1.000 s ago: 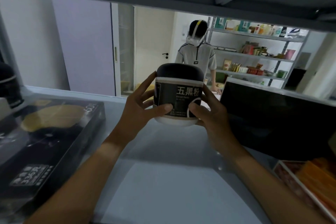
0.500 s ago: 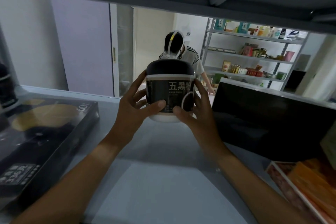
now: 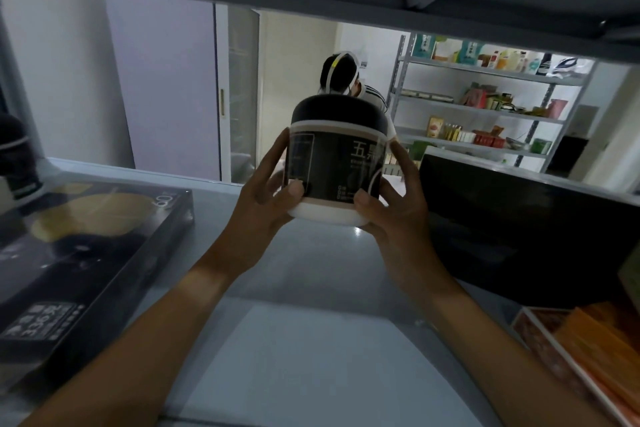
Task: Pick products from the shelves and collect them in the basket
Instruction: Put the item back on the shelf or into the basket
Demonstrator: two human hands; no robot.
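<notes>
A round jar [image 3: 335, 159] with a black lid is held in both hands above a grey shelf [image 3: 311, 340].

The jar is gripped from either side: the left hand [image 3: 263, 194] is curled round its left wall with the thumb pressed on the label, and the right hand [image 3: 394, 204] is curled round its right wall, thumb also on the front. The jar is upright, lifted clear of the shelf, its white base showing below a dark label printed with Chinese characters. On the shelf to the left, a flat black gift box [image 3: 79, 253] is seen lying; to the right, a large black box [image 3: 526, 225] is seen, with an orange packet [image 3: 595, 357] near the front corner. Beyond the shelf, another person [image 3: 346, 80] wearing a head strap is seen beside a metal rack of products [image 3: 485, 107].
</notes>
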